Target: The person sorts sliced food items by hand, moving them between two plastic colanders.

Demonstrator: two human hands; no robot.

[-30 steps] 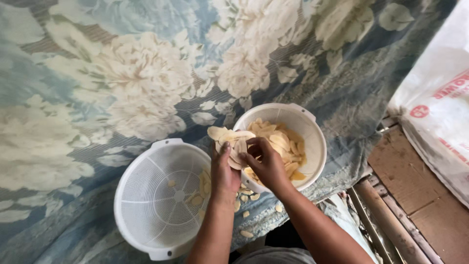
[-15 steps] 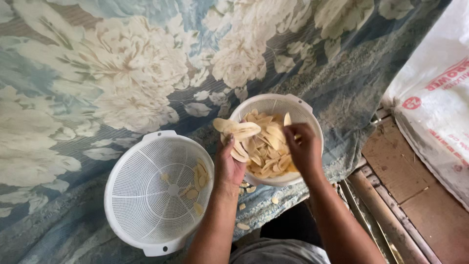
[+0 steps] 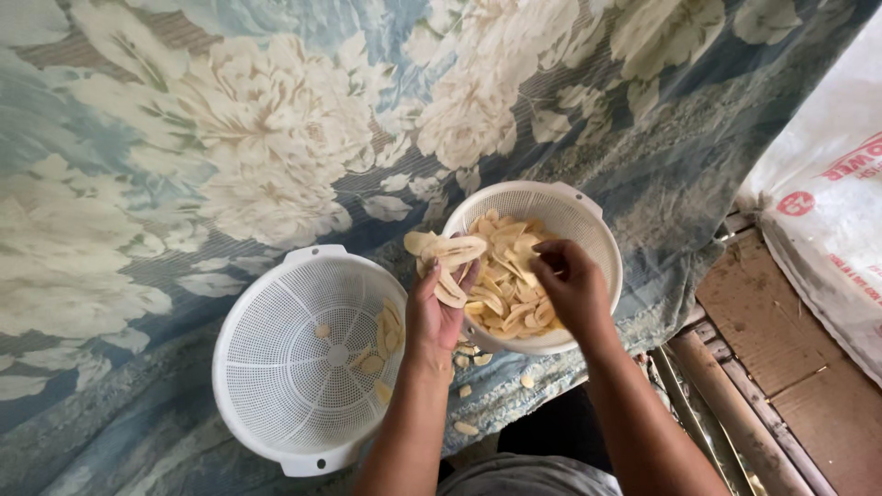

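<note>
The left hand [image 3: 439, 308] is closed loosely on a fan of pale slices [image 3: 447, 259] over the rim of the full white colander [image 3: 588, 225], near the floral cloth's [image 3: 230, 156] front edge. Their long axes run roughly left to right. The right hand [image 3: 570, 285] pinches slices inside it. The loose stack could slip onto the cloth, missing the near-empty colander [image 3: 276, 367].

The right hand [image 3: 571, 287] hides its fingertips among the pale slices [image 3: 505, 276].
</note>
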